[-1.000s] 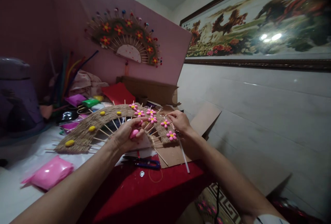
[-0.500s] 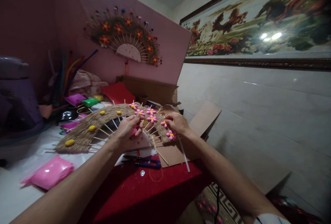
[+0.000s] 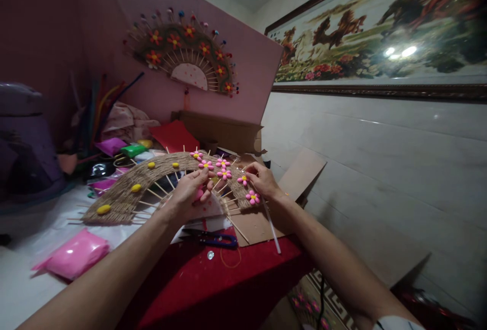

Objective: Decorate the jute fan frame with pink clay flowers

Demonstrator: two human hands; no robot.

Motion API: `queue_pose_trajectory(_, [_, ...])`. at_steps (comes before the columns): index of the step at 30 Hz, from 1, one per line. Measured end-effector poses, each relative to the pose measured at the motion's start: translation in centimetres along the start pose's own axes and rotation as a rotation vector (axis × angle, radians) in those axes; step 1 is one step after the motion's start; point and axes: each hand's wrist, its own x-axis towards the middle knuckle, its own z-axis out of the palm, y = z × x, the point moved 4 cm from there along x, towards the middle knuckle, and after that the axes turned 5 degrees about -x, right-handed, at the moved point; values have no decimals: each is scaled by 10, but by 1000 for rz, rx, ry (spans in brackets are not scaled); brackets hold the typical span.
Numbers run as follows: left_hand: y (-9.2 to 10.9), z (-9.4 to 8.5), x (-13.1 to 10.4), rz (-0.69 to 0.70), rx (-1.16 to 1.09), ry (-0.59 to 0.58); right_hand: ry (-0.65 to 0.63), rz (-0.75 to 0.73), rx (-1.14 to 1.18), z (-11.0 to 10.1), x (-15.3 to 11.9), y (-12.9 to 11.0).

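A woven twine fan [image 3: 114, 195] with thin wooden ribs lies across the table, its left part dotted with yellow clay ovals [image 3: 136, 188]. Pink clay flowers with yellow centres [image 3: 223, 173] cover its right part. Curled over the fan's middle, my left hand [image 3: 192, 190] holds a lump of pink clay [image 3: 198, 194] against the palm, thumb and forefinger close together. My right hand [image 3: 263, 180] is closed in a pinch at the right edge of a pink flower [image 3: 243, 180]; its fingertips partly hide what is there. Another flower [image 3: 252, 197] sits just below it.
Blue-handled thread snips [image 3: 218, 239] and a clear gem [image 3: 210, 255] lie on the red cloth [image 3: 182, 284]. A clear stick [image 3: 272, 228] rests below my right hand. A pink clay bag [image 3: 74, 254] is at left. A finished fan [image 3: 186, 51] hangs behind.
My right hand's fingertips have shifted slightly up and right on the flower, uncovering more of its petals. My left hand stays nearly still with the pink clay.
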Motion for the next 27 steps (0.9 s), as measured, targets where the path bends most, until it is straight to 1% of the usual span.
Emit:
queue_pose_trajectory(3, [-1, -1, 0, -5, -3, -11, 3, -7, 53, 0, 1, -2])
queue_pose_trajectory(5, [-2, -1, 1, -9, -3, -15, 31, 11, 91, -2, 2, -1])
queue_pose_trajectory(9, [-3, 0, 1, -19, -1, -18, 117, 71, 199, -11, 7, 7])
queue_pose_trajectory(11, [-3, -1, 1, -18, 8, -8, 119, 97, 262, -16, 7, 9])
queue_pose_trajectory(14, [-3, 0, 0, -11, 28, -11, 52, 139, 411, -20, 1, 0])
queue_pose_trajectory(16, [-2, 3, -2, -22, 37, -30, -32, 209, 655, -18, -8, -12])
queue_pose_trajectory(17, [-3, 5, -4, -46, 42, -46, -73, 218, 713, -15, -13, -22])
queue_pose_trajectory(19, [-5, 10, -9, -125, 49, -91, -91, 173, 726, -10, -23, -44])
queue_pose_trajectory(21, [-9, 14, -14, -211, 36, -157, -47, 38, 647, -5, -31, -68])
queue_pose_trajectory(23, [-12, 17, -17, -248, 5, -211, 8, -98, 505, -1, -37, -86])
queue_pose_trajectory(25, [-12, 16, -16, -239, -3, -222, 4, -201, 445, 2, -39, -95])
queue_pose_trajectory(26, [-12, 14, -14, -224, 13, -205, -17, -238, 421, 2, -37, -95])
queue_pose_trajectory(27, [-11, 12, -13, -202, 40, -178, -11, -242, 400, 0, -34, -90])
